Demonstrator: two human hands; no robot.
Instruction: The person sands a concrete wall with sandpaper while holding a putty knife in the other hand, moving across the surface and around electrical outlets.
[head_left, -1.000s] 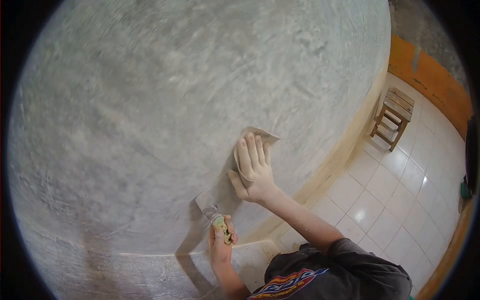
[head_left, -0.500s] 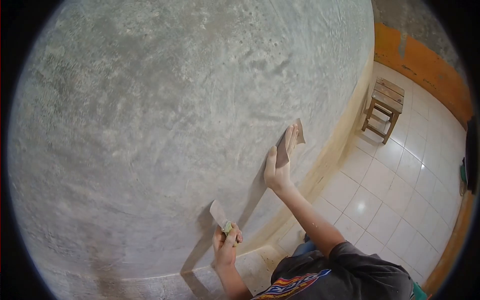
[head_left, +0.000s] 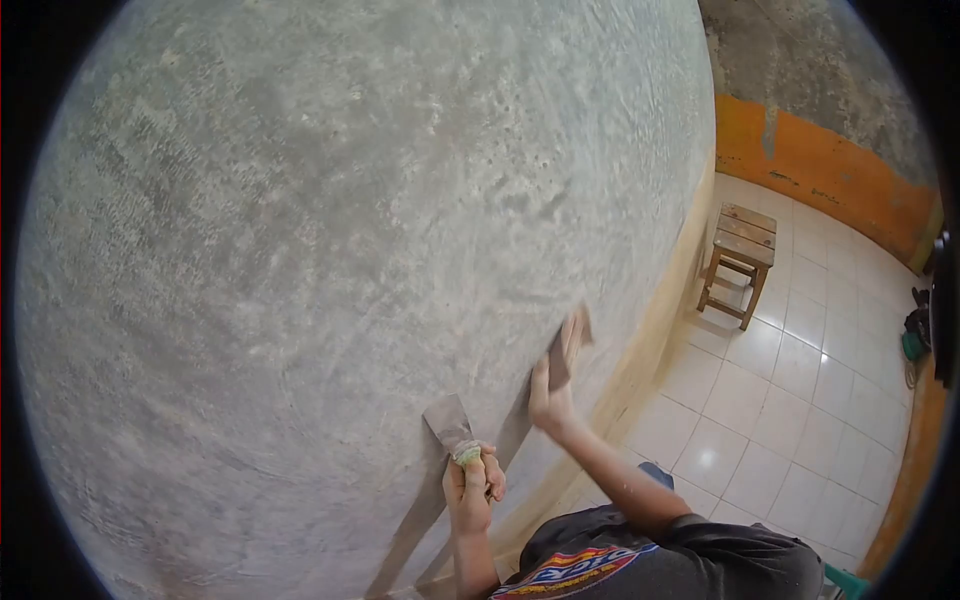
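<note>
My right hand (head_left: 552, 400) presses a sheet of brown sandpaper (head_left: 560, 364) against the grey plastered wall (head_left: 300, 250). Its thumb is on the near side of the sheet and its fingers lie over the paper, with the far end slightly blurred. Lower and to the left, my left hand (head_left: 472, 497) is wrapped round the green handle of a putty knife (head_left: 449, 420). The wide blade points up and left, its flat face showing close in front of the wall. Shadows of both arms fall on the plaster.
Right of the wall, a small wooden stool (head_left: 745, 240) stands on the white tiled floor (head_left: 755, 430). A yellowish band (head_left: 640, 375) edges the wall's base. The far wall has an orange strip (head_left: 820, 160). At the right edge lies a green item (head_left: 912, 345) beside something dark.
The view has shifted, putting the stool lower and further left. My right hand has slid a little down the wall with the sandpaper. The putty knife has turned, showing more of its blade.
</note>
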